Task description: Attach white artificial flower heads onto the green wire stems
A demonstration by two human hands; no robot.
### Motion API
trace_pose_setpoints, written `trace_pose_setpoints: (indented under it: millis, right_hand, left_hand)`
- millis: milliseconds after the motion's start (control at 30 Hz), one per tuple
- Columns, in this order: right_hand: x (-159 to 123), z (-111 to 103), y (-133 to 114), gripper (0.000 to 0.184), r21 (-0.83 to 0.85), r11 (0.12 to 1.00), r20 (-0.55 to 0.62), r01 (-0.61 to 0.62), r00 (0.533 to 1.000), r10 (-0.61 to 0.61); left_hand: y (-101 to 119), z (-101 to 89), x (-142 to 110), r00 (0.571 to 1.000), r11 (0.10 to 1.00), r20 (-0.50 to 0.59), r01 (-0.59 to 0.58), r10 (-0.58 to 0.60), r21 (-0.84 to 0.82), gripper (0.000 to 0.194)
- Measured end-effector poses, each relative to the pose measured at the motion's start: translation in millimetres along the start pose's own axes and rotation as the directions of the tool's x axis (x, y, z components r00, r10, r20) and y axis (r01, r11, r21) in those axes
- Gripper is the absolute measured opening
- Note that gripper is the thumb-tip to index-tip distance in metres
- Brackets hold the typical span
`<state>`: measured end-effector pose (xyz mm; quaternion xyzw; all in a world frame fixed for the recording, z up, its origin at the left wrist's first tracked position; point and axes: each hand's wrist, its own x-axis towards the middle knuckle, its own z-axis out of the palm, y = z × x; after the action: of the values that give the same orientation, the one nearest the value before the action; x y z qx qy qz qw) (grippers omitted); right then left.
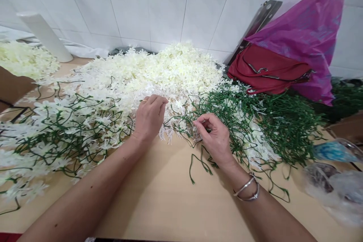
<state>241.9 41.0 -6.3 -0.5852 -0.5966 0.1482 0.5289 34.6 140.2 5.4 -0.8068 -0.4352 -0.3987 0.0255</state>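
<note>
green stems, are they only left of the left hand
No, a large heap of green stems also lies to the right of the right hand.

I can read no words, labels, brands or numbers here; the bluish marks [303, 26] on the purple bag [314, 51] are too blurred to make out.

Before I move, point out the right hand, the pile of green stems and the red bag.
Right hand [217, 139]: head view, middle of the hand, behind the thumb.
Pile of green stems [289, 126]: head view, middle of the pile.
Red bag [273, 65]: head view, front face.
</note>
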Motion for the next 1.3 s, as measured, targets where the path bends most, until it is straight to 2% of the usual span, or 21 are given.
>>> trace_pose_setpoints:
  millis: [67, 133, 200, 267, 367, 467, 567, 633, 667, 733, 800, 933, 1033, 1100, 1200, 1300]
  right_hand:
    - [-1.0, -0.1, -2.3, 0.01, -0.005, 1.0, 0.004, 0.004, 1.0, -0.004]
    - [-2.3, 0.2, -5.3, 0.009, 0.004, 1.0, 0.014, -0.002, 1.0, 0.002]
    - [-3.6, 1.0, -8.6, 0.01, 0.068, 0.997, 0.033, -0.03, 0.999, 0.027]
    - [-4.7, 2.1, -12.4, 0.012, 0.174, 0.982, 0.059, -0.078, 0.996, 0.069]
    - [-6.1, 3.4, -18.4, 0.015, 0.284, 0.951, 0.076, -0.121, 0.992, 0.103]
    - [-8.7, 4.1, -23.9, 0.013, 0.302, 0.948, 0.098, -0.105, 0.992, 0.079]
    - [-12.3, 5.1, -27.6, 0.005, 0.285, 0.957, 0.162, -0.062, 0.987, 0.016]
    - [-14.0, 6.0, -28.8, 0.005, 0.266, 0.964, 0.177, -0.028, 0.984, -0.02]
    - [-14.3, 6.4, -28.9, 0.007, 0.26, 0.965, 0.169, -0.018, 0.985, -0.027]
    - [-13.7, 6.7, -28.2, 0.011, 0.26, 0.966, 0.131, -0.015, 0.991, -0.02]
    - [-11.7, 5.6, -27.2, 0.012, 0.264, 0.964, 0.087, -0.022, 0.996, -0.001]
    - [-9.0, 1.5, -27.5, 0.013, 0.243, 0.97, 0.05, -0.015, 0.999, 0.003]
    - [-11.4, 0.2, -30.1, 0.011, 0.223, 0.975, 0.048, -0.005, 0.999, -0.005]
    - [-14.3, 0.8, -31.8, 0.012, 0.209, 0.978, 0.042, 0.009, 0.999, -0.018]
    - [-17.0, 2.3, -33.9, 0.013, 0.185, 0.981, 0.05, 0.049, 0.997, -0.059]
    - [-16.7, 3.2, -36.5, 0.013, 0.154, 0.985, 0.08, 0.077, 0.993, -0.09]
  left_hand:
    - [6.6, -11.0, 2.7, 0.995, 0.997, -0.096, -0.018, 0.01, -0.079, 0.019]
    - [16.3, -23.7, 4.7, 0.99, 0.98, -0.136, 0.004, -0.031, -0.198, 0.017]
    - [25.6, -36.4, 5.4, 0.983, 0.927, -0.079, 0.128, -0.166, -0.354, 0.011]
    - [31.6, -47.3, 4.2, 0.947, 0.812, 0.063, 0.303, -0.315, -0.499, 0.009]
    - [33.0, -56.7, -2.7, 0.868, 0.581, 0.276, 0.484, -0.412, -0.655, 0.022]
    - [30.5, -54.8, -15.8, 0.815, 0.343, 0.375, 0.54, -0.442, -0.769, 0.029]
    - [30.5, -45.1, -30.1, 0.769, 0.138, 0.479, 0.577, -0.422, -0.805, 0.028]
    - [32.5, -39.0, -36.9, 0.746, 0.043, 0.542, 0.602, -0.387, -0.797, 0.028]
    - [33.8, -37.0, -39.1, 0.744, 0.025, 0.562, 0.61, -0.363, -0.792, 0.028]
    - [36.3, -35.5, -41.2, 0.758, 0.045, 0.568, 0.611, -0.321, -0.79, 0.025]
    - [37.8, -36.5, -41.5, 0.788, 0.123, 0.541, 0.593, -0.296, -0.796, 0.021]
    - [35.5, -38.3, -42.6, 0.876, 0.383, 0.413, 0.48, -0.248, -0.789, 0.014]
    - [30.7, -36.6, -44.7, 0.944, 0.596, 0.279, 0.326, -0.173, -0.734, 0.016]
    - [29.0, -36.2, -45.1, 0.971, 0.69, 0.215, 0.228, -0.107, -0.687, 0.017]
    - [30.9, -38.6, -43.3, 0.987, 0.762, 0.158, 0.106, -0.005, -0.638, 0.018]
    - [36.4, -42.0, -41.0, 0.99, 0.793, 0.127, 0.028, 0.062, -0.608, 0.018]
